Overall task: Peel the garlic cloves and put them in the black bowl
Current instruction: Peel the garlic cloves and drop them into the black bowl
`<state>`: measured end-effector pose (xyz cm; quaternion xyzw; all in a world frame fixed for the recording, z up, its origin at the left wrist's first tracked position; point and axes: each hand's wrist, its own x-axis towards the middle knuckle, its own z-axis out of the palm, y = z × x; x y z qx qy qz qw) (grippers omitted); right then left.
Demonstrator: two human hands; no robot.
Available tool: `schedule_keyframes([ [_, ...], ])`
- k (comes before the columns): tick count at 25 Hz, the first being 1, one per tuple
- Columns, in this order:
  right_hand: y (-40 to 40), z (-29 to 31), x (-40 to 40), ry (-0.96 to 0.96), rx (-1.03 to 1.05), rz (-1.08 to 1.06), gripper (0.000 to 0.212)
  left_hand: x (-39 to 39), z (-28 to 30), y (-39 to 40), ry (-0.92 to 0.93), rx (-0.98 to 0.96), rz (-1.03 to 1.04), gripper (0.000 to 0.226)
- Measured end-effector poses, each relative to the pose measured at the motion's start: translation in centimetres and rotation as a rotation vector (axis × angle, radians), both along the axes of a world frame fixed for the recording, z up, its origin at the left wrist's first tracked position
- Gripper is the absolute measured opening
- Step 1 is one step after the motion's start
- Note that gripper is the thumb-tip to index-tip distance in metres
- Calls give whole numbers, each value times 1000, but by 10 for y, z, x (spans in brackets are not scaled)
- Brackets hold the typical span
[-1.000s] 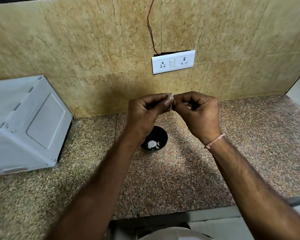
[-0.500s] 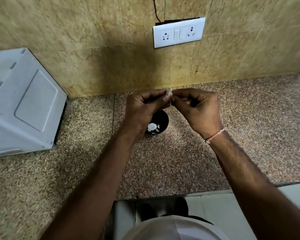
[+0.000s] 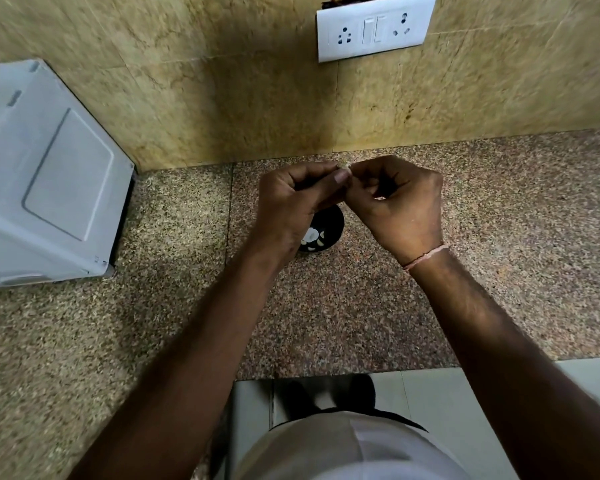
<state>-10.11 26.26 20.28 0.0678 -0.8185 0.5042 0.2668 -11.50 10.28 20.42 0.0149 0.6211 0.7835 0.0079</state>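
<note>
Head view, looking down on a speckled granite counter (image 3: 326,323). A garlic clove (image 3: 345,165) is pinched between the fingertips of the left hand (image 3: 293,202) and the right hand (image 3: 400,202), both closed on it, and is held in the air above and slightly beyond the black bowl (image 3: 329,225). Only a pale sliver of the clove is seen; how much skin remains cannot be told. The bowl, partly hidden by the left hand, stands on the counter near the middle and already holds several pale peeled cloves (image 3: 313,235). A grey appliance (image 3: 45,174) is seen at far left and a wall socket plate (image 3: 374,27) on the far wall. For a clean peel, the clove is best steadied by one hand while the skin is drawn off in strips by the other; the work is best kept over the bowl, so that a slipped clove is caught.
</note>
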Motion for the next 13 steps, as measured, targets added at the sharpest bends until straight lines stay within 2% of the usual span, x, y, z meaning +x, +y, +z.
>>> schedule_keyframes([
  [6,0,-5,-9,-40,-43,4,11,-8,-4,1,5,-55,36,21],
  [13,2,-16,-23,-204,-325,145,14,-14,-15,-7,-54,20,40,17],
])
